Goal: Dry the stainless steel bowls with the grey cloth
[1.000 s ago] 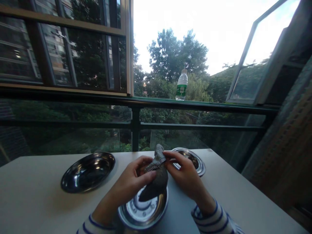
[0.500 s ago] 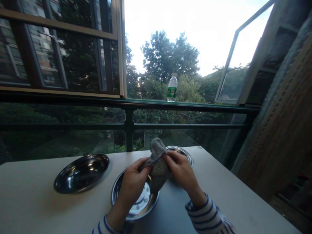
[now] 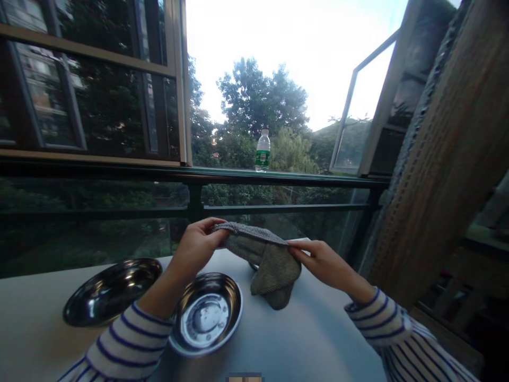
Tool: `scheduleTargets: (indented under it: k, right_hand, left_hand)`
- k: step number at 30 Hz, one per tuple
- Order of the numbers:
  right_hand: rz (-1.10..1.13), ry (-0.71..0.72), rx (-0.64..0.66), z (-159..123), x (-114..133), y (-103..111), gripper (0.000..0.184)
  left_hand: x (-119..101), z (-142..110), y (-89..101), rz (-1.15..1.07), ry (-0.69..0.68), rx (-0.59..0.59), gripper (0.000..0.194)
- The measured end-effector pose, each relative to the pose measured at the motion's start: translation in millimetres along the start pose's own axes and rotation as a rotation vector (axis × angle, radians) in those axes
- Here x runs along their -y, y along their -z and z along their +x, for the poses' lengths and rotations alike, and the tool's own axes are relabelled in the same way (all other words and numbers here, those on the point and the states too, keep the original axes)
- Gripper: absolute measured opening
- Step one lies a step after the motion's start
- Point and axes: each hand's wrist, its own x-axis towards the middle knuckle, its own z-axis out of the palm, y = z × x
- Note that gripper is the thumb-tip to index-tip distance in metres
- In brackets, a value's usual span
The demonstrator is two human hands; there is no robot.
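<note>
A grey-brown cloth (image 3: 274, 270) with a paler textured edge is stretched between my two hands above the white table. My left hand (image 3: 199, 245) pinches its upper left end between thumb and fingers. At the upper right corner, my right hand (image 3: 324, 262) grips the edge in the same way. The middle and lower part of the cloth hang down in folds. Below and left of it stands a shiny metal bowl (image 3: 234, 323), and clear liquid seems to lie in it. Behind the cloth another metal rim is almost wholly hidden.
A second metal bowl (image 3: 113, 292) sits tilted-looking at the left of the white table (image 3: 302, 350), partly behind my left arm. A plastic bottle (image 3: 263, 151) with a green label stands on the ledge beyond the railing (image 3: 286, 180). A curtain (image 3: 433, 132) hangs at the right.
My hands have moved apart and the bunched cloth is now spread sideways between them. It has shifted right, off the near bowl. The view has turned slightly.
</note>
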Motion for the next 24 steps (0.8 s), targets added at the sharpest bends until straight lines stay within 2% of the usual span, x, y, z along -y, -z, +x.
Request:
scheduleTargets:
  k: [7, 14, 17, 20, 24]
  right_hand:
    - [-0.089, -0.011, -0.018, -2.6, 2.8, 17.7, 0.029]
    - [-0.052, -0.041, -0.047, -1.5, 2.2, 35.5, 0.023]
    - [-0.003, -0.064, -0.057, -1.3, -0.9, 38.7, 0.021]
    - [0.059, -0.074, -0.047, -2.4, -0.9, 36.0, 0.02]
    - [0.152, -0.107, -0.065, -2.4, 1.1, 23.1, 0.023]
  left_hand:
    - [-19.5, 2.0, 1.8, 0.123, -0.051, 0.108, 0.024]
    - [-21.1, 7.2, 14.6, 0.314, -0.211, 0.163, 0.019]
    - [-21.1, 5.4, 21.9, 0.308, -0.176, 0.192, 0.02]
    - [-18.9, 3.1, 28.1, 0.211, -0.113, 0.199, 0.026]
    - [-9.7, 1.0, 31.2, 0.062, -0.046, 0.134, 0.033]
